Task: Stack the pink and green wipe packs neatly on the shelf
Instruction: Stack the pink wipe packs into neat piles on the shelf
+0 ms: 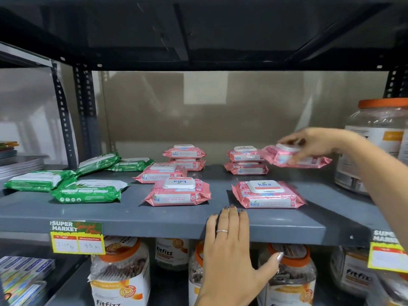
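My right hand [313, 143] grips a pink wipe pack [309, 161] in the air, just right of a two-high pink stack [246, 161] at the back of the grey shelf [110, 214]. Another two-high pink stack [185, 156] stands left of it. Single pink packs lie in front of the stacks: one in the middle row [160, 173], one front centre [177, 193], one front right [268, 195]. Several green wipe packs [86, 191] lie scattered and overlapping at the left. My left hand [231, 250] rests flat on the shelf's front edge, fingers apart, holding nothing.
A big clear jar with an orange lid [379, 146] stands at the right end of the shelf. More such jars [119, 272] fill the shelf below. Price tags [77, 238] hang on the front edge. A dark shelf [198, 29] sits overhead. Books [13, 157] lie stacked at the far left.
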### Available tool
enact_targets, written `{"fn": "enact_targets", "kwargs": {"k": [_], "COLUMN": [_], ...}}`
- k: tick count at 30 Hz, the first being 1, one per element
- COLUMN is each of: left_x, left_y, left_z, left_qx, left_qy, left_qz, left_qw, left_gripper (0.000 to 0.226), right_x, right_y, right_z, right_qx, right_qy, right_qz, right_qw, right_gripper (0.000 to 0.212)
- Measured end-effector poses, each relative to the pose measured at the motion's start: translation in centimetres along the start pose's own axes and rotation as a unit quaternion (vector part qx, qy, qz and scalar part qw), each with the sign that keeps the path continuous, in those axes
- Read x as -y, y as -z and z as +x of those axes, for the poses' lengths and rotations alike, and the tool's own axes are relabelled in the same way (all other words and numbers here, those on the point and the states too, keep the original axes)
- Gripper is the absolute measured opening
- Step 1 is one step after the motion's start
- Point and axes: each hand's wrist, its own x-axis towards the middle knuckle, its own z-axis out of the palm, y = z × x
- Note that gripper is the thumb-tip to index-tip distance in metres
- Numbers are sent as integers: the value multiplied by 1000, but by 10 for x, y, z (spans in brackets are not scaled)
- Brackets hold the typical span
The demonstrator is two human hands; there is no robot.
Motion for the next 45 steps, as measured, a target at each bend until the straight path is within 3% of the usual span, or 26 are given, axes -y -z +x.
{"fn": "enact_targets", "kwargs": {"k": [5,8,10,14,16,19,22,24,29,32,34,36,41,43,45], "left_x": [-3,-3,-2,-2,-3,-3,-3,-3,-2,-2,-3,-3,-3,-3,-3], "left_y": [1,2,4,5,5,5,5,5,5,5,5,4,2,2,1], "left_z": [-1,-1,-1,-1,0,-1,-1,-1,-2,-2,-2,-2,-2,-2,-2], "left_qx": [0,7,12,12,16,20,24,23,23,23,27,28,27,29,32], "left_qy": [4,6,7,7,7,5,8,9,6,8,13,13,11,10,11], "left_qz": [-6,-14,-21,-24,-27,-24,-20,-20,-23,-28,-29,-28,-26,-25,-23], "left_qw": [1000,1000,1000,1000,999,999,999,999,999,999,999,999,999,999,999], "left_gripper": [88,88,90,90,90,90,90,90,90,90,90,90,91,90,90], "right_x": [56,58,53,41,38,44,52,55,58,58,59,56,49,55,66], "right_y": [-24,-41,-37,-27,-30,-38,-42,-40,-33,-39,-40,-39,-33,-37,-42], "right_z": [-26,-28,-31,-33,-31,-29,-24,-25,-34,-30,-28,-25,-36,-37,-36], "right_qx": [55,101,126,126,137,101,43,30,99,38,1,20,124,81,8], "right_qy": [72,51,33,57,57,48,26,19,49,59,60,57,76,75,53], "right_qz": [-67,-99,-50,112,139,129,59,36,156,92,18,24,171,160,30], "right_qw": [994,989,990,984,979,985,997,999,982,993,998,998,974,981,998], "right_gripper": [80,88,96,62,48,45,59,57,38,28,47,56,39,31,34]}}
